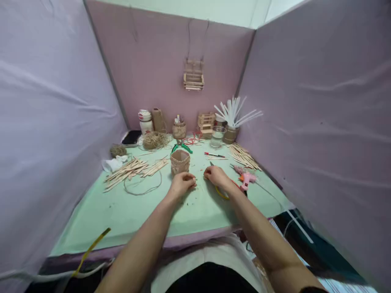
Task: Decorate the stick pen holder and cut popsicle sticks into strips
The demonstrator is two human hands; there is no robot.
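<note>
My left hand (182, 184) is low over the table, its thumb and fingertips drawn together. Whatever they pinch, if anything, is too small to make out. Just behind it stands a brown, twine-trimmed cup (180, 162), upright with its opening facing up. To the right, my right hand (216, 176) is closed with its fingertips pointing down and left; I cannot see what lies between them. Partly under the right wrist lies a tool with yellow and red handles (222, 194), its dark tip showing beyond the hand. Small scraps dot the tabletop between the hands.
Wooden sticks (126, 173) lie left, with more sticks (243, 156) at right. Green-handled pliers (181, 146) and a pen (214, 154) lie behind the hands. A pink glue gun (247, 179) rests right, its cord trailing. A water cup (217, 136) and twine (154, 140) stand farther back.
</note>
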